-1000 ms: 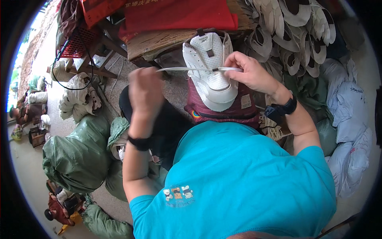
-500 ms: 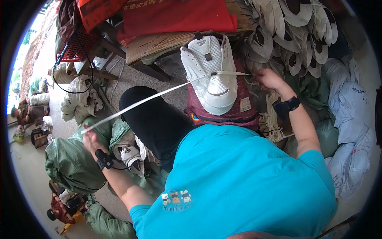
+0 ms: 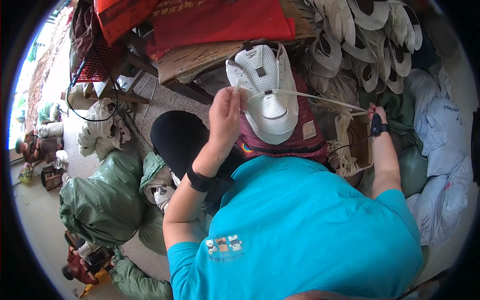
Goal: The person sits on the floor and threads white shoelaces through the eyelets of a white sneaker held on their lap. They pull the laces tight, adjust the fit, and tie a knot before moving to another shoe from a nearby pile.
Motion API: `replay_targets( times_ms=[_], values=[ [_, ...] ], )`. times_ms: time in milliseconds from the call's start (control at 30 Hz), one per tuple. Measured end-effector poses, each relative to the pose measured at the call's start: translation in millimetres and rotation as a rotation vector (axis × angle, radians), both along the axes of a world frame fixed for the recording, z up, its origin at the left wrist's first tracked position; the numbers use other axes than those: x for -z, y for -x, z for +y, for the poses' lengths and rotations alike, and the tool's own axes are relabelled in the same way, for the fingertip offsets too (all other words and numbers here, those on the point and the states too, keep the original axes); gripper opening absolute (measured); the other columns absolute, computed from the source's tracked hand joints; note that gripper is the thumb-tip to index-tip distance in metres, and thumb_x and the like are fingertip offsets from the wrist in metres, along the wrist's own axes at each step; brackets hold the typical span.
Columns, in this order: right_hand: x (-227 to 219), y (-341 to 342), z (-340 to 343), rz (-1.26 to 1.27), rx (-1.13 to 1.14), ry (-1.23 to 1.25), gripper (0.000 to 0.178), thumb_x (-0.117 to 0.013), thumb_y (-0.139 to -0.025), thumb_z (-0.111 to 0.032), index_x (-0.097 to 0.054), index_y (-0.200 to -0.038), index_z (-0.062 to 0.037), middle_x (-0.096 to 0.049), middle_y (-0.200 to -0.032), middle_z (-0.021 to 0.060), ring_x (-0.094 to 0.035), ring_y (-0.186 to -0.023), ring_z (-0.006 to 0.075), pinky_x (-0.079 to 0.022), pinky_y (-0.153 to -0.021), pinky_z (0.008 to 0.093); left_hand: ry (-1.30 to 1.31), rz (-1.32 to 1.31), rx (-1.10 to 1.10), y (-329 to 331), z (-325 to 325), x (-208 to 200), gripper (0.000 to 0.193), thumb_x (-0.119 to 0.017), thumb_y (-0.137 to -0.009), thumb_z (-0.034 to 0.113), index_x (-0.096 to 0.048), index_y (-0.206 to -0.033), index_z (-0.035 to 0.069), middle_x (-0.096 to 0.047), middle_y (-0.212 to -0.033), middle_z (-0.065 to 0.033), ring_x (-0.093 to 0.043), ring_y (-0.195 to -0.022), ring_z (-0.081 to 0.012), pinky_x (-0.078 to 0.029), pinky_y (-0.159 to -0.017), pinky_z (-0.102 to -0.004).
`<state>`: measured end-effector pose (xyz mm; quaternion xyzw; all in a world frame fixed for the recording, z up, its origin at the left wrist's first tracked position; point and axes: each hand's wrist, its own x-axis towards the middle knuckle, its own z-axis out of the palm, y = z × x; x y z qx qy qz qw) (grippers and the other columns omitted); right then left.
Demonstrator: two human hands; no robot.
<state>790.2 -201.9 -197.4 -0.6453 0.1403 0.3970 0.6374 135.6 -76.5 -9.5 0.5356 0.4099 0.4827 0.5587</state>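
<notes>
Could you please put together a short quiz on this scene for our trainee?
1. Multiple choice: what colour is the striped fabric beneath the white shoe?
A) green
B) maroon
C) yellow

2. True or false: the right hand is farther from the shoe than the left hand is.

3. Short answer: what stretches from the shoe out toward the right hand?

Key: 1: B. 2: True. 3: A pale lace.

Shoe workshop, many pale uppers (image 3: 377,20)
</notes>
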Motion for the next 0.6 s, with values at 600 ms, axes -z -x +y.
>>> replay_targets(
  times_ms=[600],
  values=[
    [-234.0, 363.1, 114.8, -0.132, -1.209, -0.334, 0.025, -0.057, -0.103, -0.019, -0.06, -0.12, -0.0022, -0.069, -0.1, 0.0037, -0.058, -0.071, 0.0038, -0.044, -0.063, 0.0173, 0.203, 0.367, 0.116, -5.5, -20.4, -39.8, 0.027, -0.057, -0.104, 0.023, -0.065, -0.094, -0.001, -0.052, -0.074, 0.0067, -0.044, -0.067, -0.002, -0.036, -0.058, -0.02]
  ],
)
